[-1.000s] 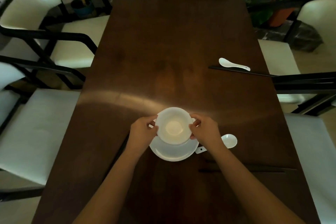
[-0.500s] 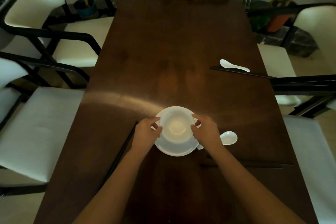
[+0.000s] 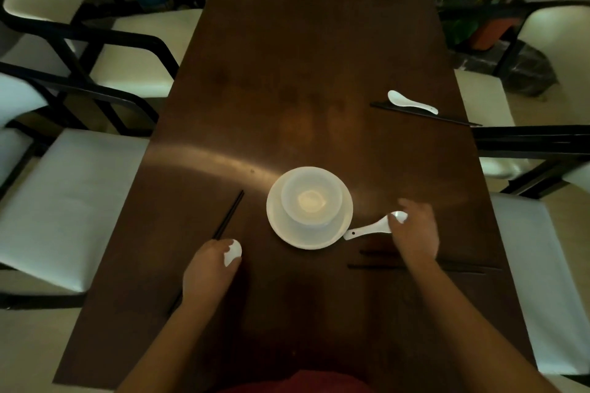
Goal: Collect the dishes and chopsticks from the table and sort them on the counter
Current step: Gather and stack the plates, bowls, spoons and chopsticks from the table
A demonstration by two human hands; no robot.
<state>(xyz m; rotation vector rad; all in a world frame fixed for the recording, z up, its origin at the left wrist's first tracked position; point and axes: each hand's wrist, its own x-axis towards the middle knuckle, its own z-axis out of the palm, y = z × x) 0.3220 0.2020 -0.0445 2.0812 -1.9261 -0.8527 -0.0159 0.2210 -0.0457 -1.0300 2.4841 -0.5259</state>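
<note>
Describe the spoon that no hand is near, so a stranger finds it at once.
Start at the dark wooden table and look to its far right edge. There a white spoon lies beside black chopsticks. Unlike the other spoons, it is far from the bowl.

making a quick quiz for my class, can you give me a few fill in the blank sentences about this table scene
1. The white ceramic bowl sits on a white round ____.
2. The right hand covers the scoop end of a white ____ beside the plate.
3. The far white ceramic spoon lies against a pair of black ____.
4. The dark brown wooden table has cream-cushioned ____ along both sides.

Missing words: plate; spoon; chopsticks; chairs
</note>
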